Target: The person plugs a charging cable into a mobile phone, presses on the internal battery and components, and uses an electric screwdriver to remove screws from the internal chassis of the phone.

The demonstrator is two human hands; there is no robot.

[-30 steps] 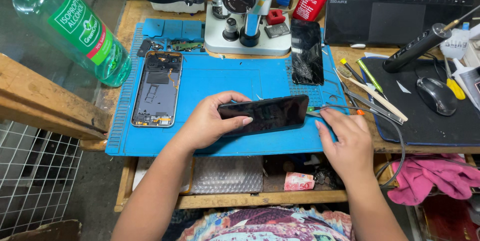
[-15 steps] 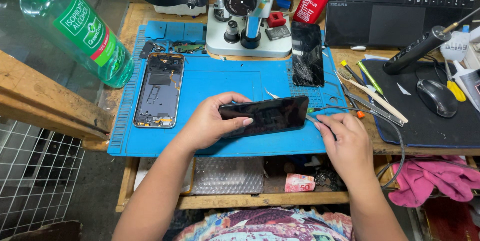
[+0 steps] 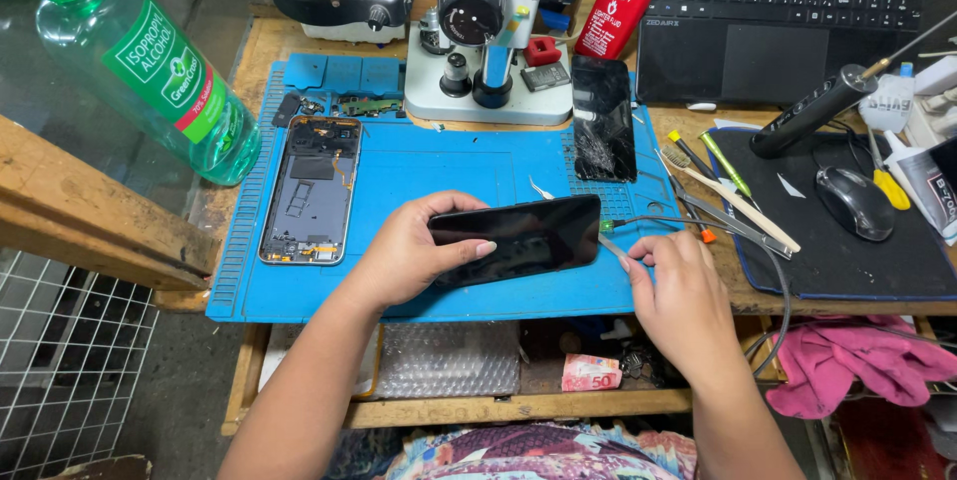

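Little has shifted since earlier: left hand (image 3: 404, 256) still grips the black phone (image 3: 518, 238), glossy, dark-screened, lying lengthwise above the blue mat (image 3: 449, 171) near the desk's front edge. Right hand (image 3: 683, 296) pinches a thin tool (image 3: 616, 249) at the phone's right end.

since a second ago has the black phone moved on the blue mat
No. The black phone stays in the left hand, same spot on the blue mat.

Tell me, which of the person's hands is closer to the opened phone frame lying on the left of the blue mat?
Left. The left hand, gripping the dark phone screen, sits just right of the opened phone frame. The right hand is farther off, beyond the screen's other end.
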